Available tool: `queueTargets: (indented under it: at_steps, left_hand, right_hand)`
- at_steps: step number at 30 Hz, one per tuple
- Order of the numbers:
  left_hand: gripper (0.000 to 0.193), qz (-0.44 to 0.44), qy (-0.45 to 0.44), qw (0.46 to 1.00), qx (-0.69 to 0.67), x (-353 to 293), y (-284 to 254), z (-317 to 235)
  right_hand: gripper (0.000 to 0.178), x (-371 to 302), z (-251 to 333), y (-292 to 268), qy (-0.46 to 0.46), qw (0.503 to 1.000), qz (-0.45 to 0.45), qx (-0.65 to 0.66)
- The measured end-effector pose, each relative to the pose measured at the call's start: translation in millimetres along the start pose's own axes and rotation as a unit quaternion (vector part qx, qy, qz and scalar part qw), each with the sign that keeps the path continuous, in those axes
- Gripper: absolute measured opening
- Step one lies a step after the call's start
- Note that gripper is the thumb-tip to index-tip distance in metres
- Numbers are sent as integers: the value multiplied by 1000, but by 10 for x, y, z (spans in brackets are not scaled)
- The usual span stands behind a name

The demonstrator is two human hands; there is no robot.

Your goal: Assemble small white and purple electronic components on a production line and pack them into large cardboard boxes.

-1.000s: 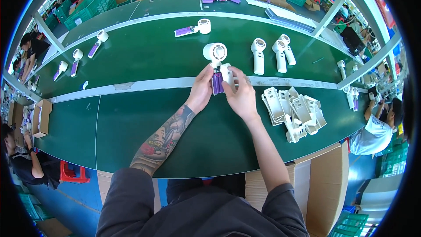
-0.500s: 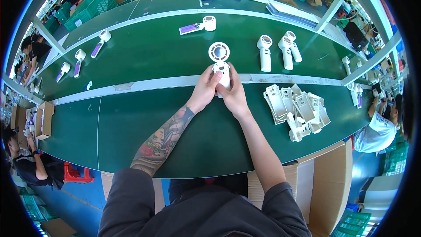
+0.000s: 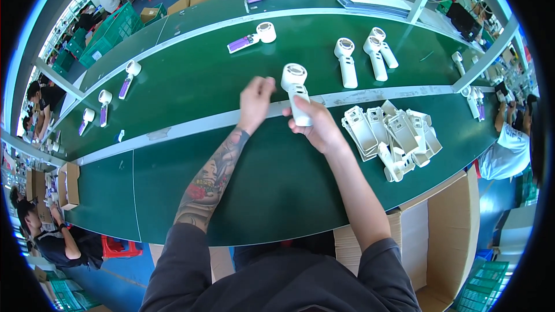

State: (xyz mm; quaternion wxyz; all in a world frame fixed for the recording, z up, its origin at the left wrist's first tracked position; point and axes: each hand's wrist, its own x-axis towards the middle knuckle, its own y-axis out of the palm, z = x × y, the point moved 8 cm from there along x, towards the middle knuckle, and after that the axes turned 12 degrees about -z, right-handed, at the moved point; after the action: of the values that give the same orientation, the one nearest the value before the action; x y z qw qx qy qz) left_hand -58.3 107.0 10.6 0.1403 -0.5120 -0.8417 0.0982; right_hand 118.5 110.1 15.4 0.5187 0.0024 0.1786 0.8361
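One white handheld fan [image 3: 297, 95] sits gripped in the right hand [image 3: 317, 129], left hand [image 3: 255, 100] just beside.

In the right hand [image 3: 317, 129] is a plain white plastic handheld fan [image 3: 296, 95]; right of it, white plastic shells [image 3: 390, 136] on the dark green belt [image 3: 191, 75]; beyond the left hand [image 3: 254, 101], a purple-handled fan [image 3: 251, 38].

Handheld fan [image 3: 297, 95] smooth white matt plastic; belt [image 3: 191, 69] matt green, rubbery; shell pile [image 3: 390, 136] same white plastic; boxes [image 3: 439, 237] brown cardboard.
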Motion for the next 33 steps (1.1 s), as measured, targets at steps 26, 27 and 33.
queueTargets:
  at_steps: [26,27,33]
  left_hand:
    - [33,137,-52,988,-41,887,-149,344]
    - [31,160,-92,968,-171,676,-77,305]
    - [31,88,-127,899,-411,-176,-93,-200]
  right_hand:
    - [27,-375,672,-806,-218,621,-195,-728]
    - [25,-362,673,-820,-235,628,-194,-716]
    - [27,-305,1008,-624,-133,893,-193,-383]
